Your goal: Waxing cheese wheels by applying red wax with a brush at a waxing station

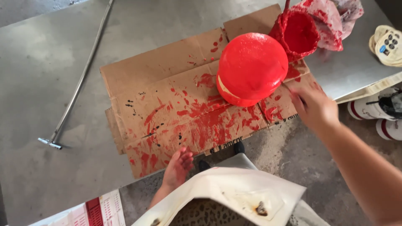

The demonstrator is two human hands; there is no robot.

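A round object coated in glossy red paint (252,68) sits on a flattened cardboard sheet (167,96) smeared with red. Just behind it stands a paint-covered red container (298,34) with a handle sticking up out of it. My right hand (314,105) hovers over the cardboard's right end, just right of the red object, blurred; what it holds cannot be made out. My left hand (179,167), fingers stained red and loosely apart, rests at the cardboard's near edge and holds nothing.
The cardboard lies on a grey metal table (46,71). A long metal rod (79,81) runs along the left. A red-stained plastic sheet (335,21) lies at the back right, tape rolls (387,44) beyond it. Buckets (377,113) stand on the floor.
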